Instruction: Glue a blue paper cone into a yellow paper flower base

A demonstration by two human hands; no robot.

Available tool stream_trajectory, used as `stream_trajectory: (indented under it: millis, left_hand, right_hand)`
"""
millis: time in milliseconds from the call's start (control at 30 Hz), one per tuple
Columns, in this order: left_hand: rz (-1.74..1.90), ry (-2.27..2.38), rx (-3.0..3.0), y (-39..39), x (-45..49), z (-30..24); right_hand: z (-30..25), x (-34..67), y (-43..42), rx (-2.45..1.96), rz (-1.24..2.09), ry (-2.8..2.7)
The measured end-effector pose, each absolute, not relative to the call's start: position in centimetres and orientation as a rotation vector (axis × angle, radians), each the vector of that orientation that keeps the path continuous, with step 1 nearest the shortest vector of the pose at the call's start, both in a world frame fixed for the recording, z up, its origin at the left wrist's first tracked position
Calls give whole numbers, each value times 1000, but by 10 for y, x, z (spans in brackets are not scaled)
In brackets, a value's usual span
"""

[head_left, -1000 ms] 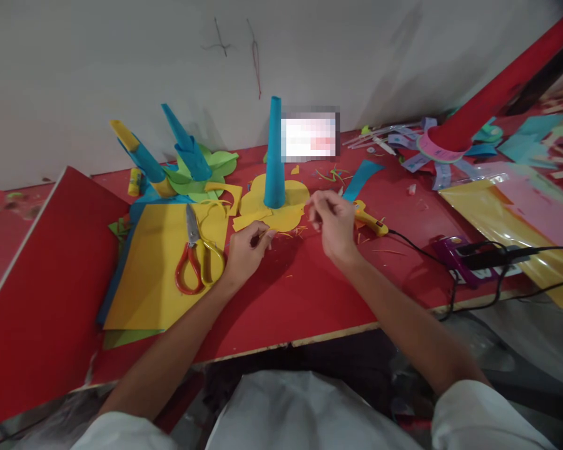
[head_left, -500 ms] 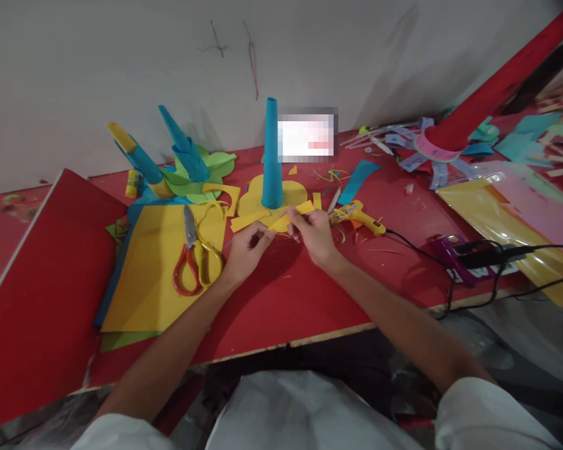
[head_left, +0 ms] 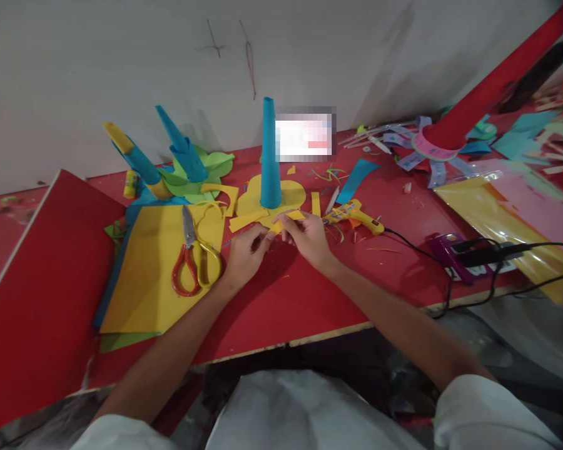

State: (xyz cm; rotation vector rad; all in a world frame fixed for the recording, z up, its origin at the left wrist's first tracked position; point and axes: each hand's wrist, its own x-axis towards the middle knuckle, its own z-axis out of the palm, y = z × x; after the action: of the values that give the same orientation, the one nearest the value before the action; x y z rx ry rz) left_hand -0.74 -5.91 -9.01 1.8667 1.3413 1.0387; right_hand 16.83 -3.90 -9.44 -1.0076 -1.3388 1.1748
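A short yellow paper strip (head_left: 276,227) is pinched between my two hands. Its left end is in the fingers of my left hand (head_left: 248,253); further along, my right hand (head_left: 308,240) grips it, with part of the strip covered by the fingers. Just beyond them, a blue paper cone (head_left: 271,162) stands upright on a yellow flower-shaped paper base (head_left: 291,195). Another yellow strip (head_left: 248,220) lies against the base's front left edge, and a small yellow piece (head_left: 315,204) lies to its right.
Scissors (head_left: 192,256) rest on yellow sheets (head_left: 145,281) at left, beside a red board (head_left: 47,294). At right lie a yellow glue gun (head_left: 356,215) with its cord and a purple power strip (head_left: 455,253). Finished-looking blue cones (head_left: 192,164) stand back left; a red cone (head_left: 488,94) leans back right.
My right hand has slid slightly left along the yellow strip, closer to my left hand, and the strip looks more bent or curled. The view has shifted a little.
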Motion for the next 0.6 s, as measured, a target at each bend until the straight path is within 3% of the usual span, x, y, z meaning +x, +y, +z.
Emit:
stream_trajectory:
  millis: [600]
  left_hand:
    - [978,1288,1998,-55,-16,-80]
  right_hand:
    - [-88,175,-38,-1024,1035,-1282]
